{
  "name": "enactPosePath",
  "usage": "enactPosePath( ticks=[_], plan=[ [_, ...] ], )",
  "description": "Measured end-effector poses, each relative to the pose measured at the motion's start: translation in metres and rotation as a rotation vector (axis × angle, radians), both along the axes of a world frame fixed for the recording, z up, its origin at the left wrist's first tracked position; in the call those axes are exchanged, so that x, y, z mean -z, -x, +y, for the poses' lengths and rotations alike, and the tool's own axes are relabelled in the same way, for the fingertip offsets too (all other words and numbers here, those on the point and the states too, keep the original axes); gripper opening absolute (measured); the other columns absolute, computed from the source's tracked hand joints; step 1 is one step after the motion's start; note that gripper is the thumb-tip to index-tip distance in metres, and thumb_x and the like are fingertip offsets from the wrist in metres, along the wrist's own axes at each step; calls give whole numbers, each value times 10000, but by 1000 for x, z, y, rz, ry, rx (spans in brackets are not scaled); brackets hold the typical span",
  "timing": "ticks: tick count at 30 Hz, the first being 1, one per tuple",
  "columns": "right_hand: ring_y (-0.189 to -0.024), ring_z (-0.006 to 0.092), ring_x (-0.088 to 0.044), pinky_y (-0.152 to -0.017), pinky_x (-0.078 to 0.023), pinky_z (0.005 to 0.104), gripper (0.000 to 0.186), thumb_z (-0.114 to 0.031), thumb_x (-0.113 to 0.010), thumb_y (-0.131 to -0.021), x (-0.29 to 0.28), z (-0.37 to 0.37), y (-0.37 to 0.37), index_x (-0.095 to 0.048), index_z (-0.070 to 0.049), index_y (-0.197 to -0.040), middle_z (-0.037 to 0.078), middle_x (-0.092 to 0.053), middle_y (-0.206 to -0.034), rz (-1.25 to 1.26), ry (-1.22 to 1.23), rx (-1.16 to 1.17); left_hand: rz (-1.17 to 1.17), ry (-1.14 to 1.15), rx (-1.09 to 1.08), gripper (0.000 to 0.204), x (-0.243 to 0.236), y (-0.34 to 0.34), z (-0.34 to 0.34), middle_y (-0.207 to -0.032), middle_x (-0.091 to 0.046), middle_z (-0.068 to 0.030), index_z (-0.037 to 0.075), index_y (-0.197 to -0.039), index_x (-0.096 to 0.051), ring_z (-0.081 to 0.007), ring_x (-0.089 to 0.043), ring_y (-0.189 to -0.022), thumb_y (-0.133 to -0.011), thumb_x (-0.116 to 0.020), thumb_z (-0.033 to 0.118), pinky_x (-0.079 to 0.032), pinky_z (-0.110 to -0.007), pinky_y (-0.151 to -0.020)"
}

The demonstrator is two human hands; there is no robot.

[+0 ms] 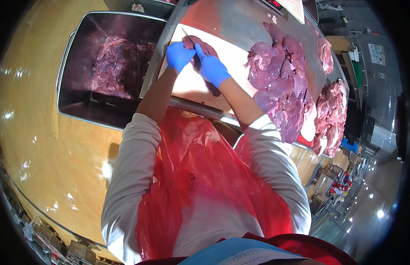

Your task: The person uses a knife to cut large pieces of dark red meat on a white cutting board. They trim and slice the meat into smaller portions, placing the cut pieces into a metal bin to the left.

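Work appears partway, we judge: dark pieces [111, 66] lie in the bin [74, 57], one liver [209, 48] rests on the white board [236, 51] with the left hand [179, 56] gripping its edge and the right hand [213, 68] clasping a knife [186, 33], and a large heap [286, 88] on the bench [240, 20] looks left to do.

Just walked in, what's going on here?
A person in blue gloves is working on a dark slab of meat on the white board. The right hand holds a knife, its blade over the meat; the left hand is at the meat's near left side, its exact grip unclear. A large pile of similar meat lies right of the board, with a paler pile beyond. On the left, a bin holds dark red pieces.
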State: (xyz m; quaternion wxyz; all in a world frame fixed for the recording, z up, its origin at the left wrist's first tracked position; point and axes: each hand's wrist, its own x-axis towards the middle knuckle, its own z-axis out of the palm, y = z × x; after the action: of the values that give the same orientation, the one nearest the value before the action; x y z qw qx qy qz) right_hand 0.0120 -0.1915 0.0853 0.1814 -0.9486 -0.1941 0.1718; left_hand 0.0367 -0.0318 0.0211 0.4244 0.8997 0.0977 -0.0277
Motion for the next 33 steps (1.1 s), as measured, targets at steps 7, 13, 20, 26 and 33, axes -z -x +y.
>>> enactPosePath(
  ticks=[7,13,20,26,33],
  plan=[
    [-729,448,-662,-686,-524,529,739,-69,-503,-919,-14,-161,181,-243,-141,-1607,292,-657,-924,116,107,1,-15,286,-33,372,8,7,17,-844,-747,-162,43,-953,-770,-305,-740,-783,-747,-776,352,-577,-375,-721],
    [-782,406,-675,-673,-554,490,784,-67,-562,-918,-32,-248,325,-250,-246,-1615,208,-646,-898,244,196,231,-45,596,-302,255,45,28,116,-792,-733,-66,4,-1009,-760,-163,-685,-716,-844,-747,199,-550,-332,-651],
    [-793,410,-675,-693,-559,489,839,-7,-579,-861,-14,-194,290,-286,-270,-1602,206,-657,-934,72,-159,425,113,624,-46,268,9,41,130,-847,-736,-40,-4,-1076,-738,-115,-673,-730,-833,-769,106,-534,-284,-652],
    [-878,402,-695,-727,-561,487,820,-20,-563,-881,-49,-100,151,-264,-251,-1609,236,-676,-1044,128,24,19,-65,496,-50,177,-40,62,123,-820,-737,-41,-5,-944,-751,-92,-651,-718,-814,-795,106,-520,-290,-642],
    [-779,363,-709,-680,-576,491,786,-63,-540,-900,-1,-46,63,-233,-170,-1615,212,-695,-908,-97,153,-203,-40,333,-224,222,-84,93,167,-831,-731,-38,3,-1012,-757,-95,-640,-731,-814,-791,98,-527,-275,-675]
  ],
)
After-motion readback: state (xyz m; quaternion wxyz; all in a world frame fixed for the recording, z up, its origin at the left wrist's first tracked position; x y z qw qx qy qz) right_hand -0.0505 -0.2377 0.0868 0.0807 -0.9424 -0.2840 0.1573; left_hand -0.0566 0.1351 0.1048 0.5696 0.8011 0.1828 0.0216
